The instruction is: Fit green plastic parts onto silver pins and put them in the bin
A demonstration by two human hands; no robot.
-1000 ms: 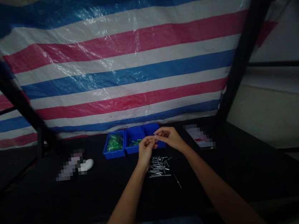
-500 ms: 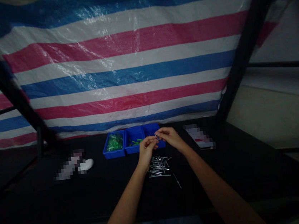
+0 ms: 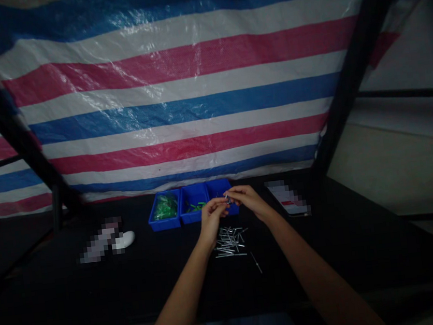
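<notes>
Close together above the rightmost blue bin, my left hand and my right hand are both closed in a pinch. Between their fingertips shows a small shiny metal piece, too small and half covered to tell its exact kind. Just below the hands, a pile of thin silver metal pins lies on the black table. One separate pin lies to the right of the pile, with a thicker part midway along it. My hands hide much of the rightmost bin's inside.
The middle blue bin holds small green pieces, and the left blue bin a green-filled plastic bag. A phone lies right. A white rounded object and a blurred object lie left. Striped sheeting hangs behind.
Both hands stay almost in place, fingertips still together at the small metal piece. The view has shifted very slightly; the pile and bins look the same.
</notes>
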